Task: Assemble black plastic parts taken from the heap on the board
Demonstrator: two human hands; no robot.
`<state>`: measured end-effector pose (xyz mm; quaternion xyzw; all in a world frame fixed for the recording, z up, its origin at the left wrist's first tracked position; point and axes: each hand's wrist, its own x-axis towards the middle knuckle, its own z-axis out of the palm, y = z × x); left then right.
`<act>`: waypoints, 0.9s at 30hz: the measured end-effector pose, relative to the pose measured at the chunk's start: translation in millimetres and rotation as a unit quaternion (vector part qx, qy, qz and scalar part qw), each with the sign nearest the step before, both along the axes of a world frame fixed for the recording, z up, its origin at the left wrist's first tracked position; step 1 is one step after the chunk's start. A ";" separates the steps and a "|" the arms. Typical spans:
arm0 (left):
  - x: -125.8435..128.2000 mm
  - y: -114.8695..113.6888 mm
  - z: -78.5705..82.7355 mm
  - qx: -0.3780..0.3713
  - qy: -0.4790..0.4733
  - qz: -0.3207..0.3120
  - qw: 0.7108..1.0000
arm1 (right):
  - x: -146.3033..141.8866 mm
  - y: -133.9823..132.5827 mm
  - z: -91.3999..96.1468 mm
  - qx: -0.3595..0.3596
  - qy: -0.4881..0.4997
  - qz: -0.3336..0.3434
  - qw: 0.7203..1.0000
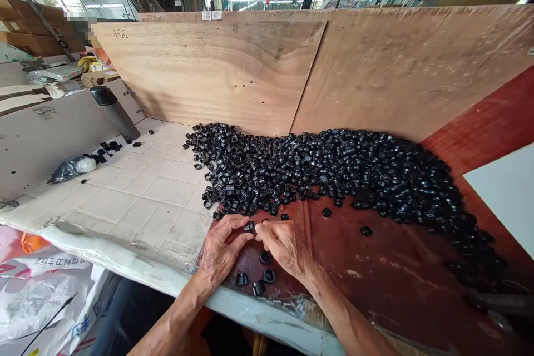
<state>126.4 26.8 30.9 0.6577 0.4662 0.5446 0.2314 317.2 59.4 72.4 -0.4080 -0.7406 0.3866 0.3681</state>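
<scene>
Between the thumb and fingers of my left hand (222,245) is a small black plastic cap (249,227). My right hand (284,245) meets it from the other side, its fingertips pinched close against the cap; whether they hold a separate part is hidden. Below the hands, several loose black caps (263,275) lie on the dark red board (334,267). Just beyond my fingers spreads a long heap of black plastic parts (334,161), with ring-like pieces at its left end.
A wooden panel (217,72) stands behind the heap. On the tiled surface (154,194) at left are a grey thermos flask (114,114), a plastic bag (69,169) and scattered black bits (109,147). White sacks (45,300) sit below the padded table edge (125,261).
</scene>
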 end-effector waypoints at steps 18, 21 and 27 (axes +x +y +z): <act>-0.5 -1.7 -1.0 0.028 0.053 -0.049 0.997 | -7.2 0.5 -9.3 -0.248 0.091 -0.007 0.964; -0.1 -3.1 -0.9 0.016 0.086 -0.071 0.994 | -7.0 1.5 -12.7 -0.307 0.062 -0.018 0.950; 6.4 -4.6 1.8 -0.134 -0.033 -0.096 0.986 | -4.1 -0.1 -10.0 -0.116 -0.017 -0.039 0.992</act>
